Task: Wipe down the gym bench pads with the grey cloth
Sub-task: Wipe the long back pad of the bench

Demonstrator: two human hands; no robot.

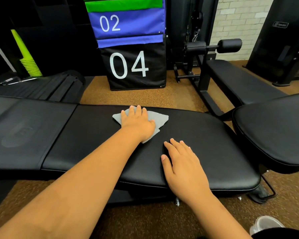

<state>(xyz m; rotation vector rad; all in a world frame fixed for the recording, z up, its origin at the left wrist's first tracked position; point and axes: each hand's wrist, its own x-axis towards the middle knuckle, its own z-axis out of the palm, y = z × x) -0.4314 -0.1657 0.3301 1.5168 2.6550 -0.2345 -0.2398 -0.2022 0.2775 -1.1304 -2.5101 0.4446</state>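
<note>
Two hands (138,121) (183,161), one grey cloth (160,118), three bench pads (205,135) (24,128) (274,131).

I see left hand (138,123) flat on grey cloth (160,119), pressing it to the bench pad (93,135) | right hand (183,163) spread flat on same pad, near edge | black box (135,66) marked 04 behind on floor

Stacked plyo boxes (129,49) marked 02, 04; yellow-green cones (28,61) left; second bench (240,81) right.

Grey cloth (160,118) lies flattened on the black bench pad (97,135); far edge.
</note>
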